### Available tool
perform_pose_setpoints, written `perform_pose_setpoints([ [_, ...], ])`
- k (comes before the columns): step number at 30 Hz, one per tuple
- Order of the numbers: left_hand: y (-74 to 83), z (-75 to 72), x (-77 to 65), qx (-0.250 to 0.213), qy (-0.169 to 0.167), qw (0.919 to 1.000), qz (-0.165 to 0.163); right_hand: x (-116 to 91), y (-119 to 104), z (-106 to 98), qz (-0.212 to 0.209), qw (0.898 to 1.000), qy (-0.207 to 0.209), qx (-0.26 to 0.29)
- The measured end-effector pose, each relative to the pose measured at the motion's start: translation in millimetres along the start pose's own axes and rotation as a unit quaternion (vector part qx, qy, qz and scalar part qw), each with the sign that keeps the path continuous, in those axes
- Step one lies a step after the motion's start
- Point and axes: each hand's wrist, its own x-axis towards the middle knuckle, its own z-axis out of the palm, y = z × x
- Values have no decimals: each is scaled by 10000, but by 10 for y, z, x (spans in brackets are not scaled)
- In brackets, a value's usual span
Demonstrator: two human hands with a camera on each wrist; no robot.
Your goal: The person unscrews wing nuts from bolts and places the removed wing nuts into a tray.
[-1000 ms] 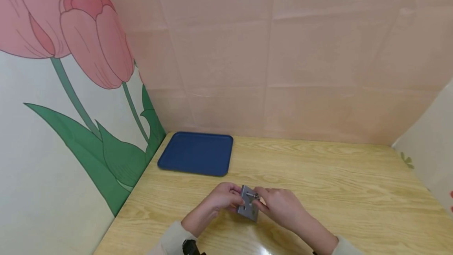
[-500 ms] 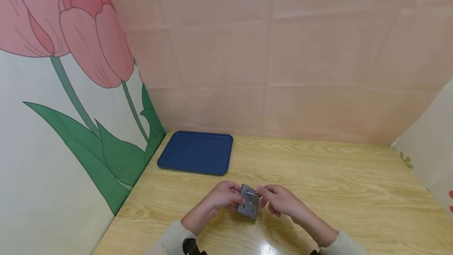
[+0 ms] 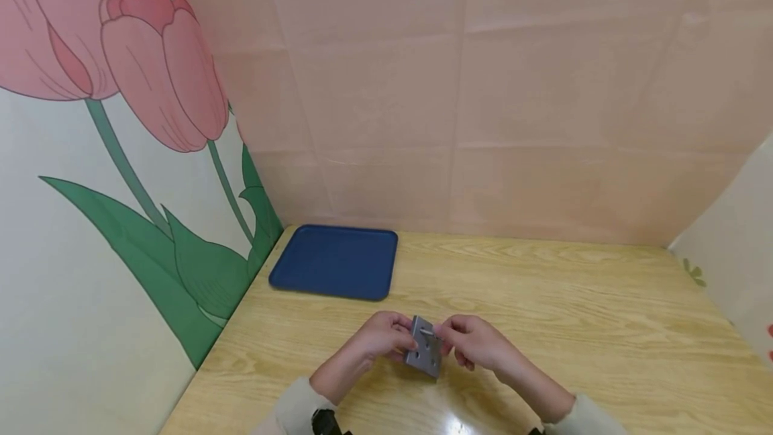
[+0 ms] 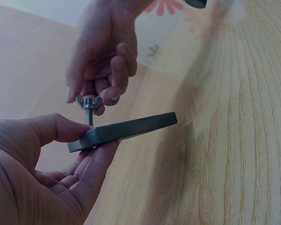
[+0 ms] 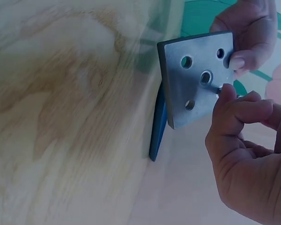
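Observation:
My left hand (image 3: 382,335) pinches a grey metal plate (image 3: 425,357) at one edge, thumb on one face and fingers under the other, holding it tilted above the table. Several round holes show in the plate's face in the right wrist view. From a corner of that face a threaded bolt (image 4: 89,118) stands out, with a wing nut (image 4: 98,101) near its free end. My right hand (image 3: 477,342) pinches the wing nut between thumb and index finger, its other fingers loosely curled. In the right wrist view the index finger (image 5: 226,93) hides most of the nut.
A blue tray (image 3: 335,260) lies at the back left of the wood-grain table (image 3: 561,314), beyond both hands. A pink cloth (image 3: 374,99) hangs behind the table, and a tulip-printed panel (image 3: 163,72) rises along the left side.
My right hand drew back from the nut, its fingers loosening, then came to the bolt's outer end again with thumb and index finger. My left hand and the plate stay nearly still.

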Motion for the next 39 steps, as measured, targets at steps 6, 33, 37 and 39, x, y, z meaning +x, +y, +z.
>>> perform_pose_setpoints([
  [6,-31,8,17,-49,25,10000,25,3,10,37,-1425,9730,459,-1758],
  [33,-25,-8,-6,-91,-14,10000,9,24,42,39,-672,9903,627,-1038],
  [37,-30,-1,-3,-97,-21,9999,34,32,72,27,-146,9998,155,7],
  [39,-29,0,-6,-104,-21,9999,45,32,84,34,-121,9995,-24,296],
])
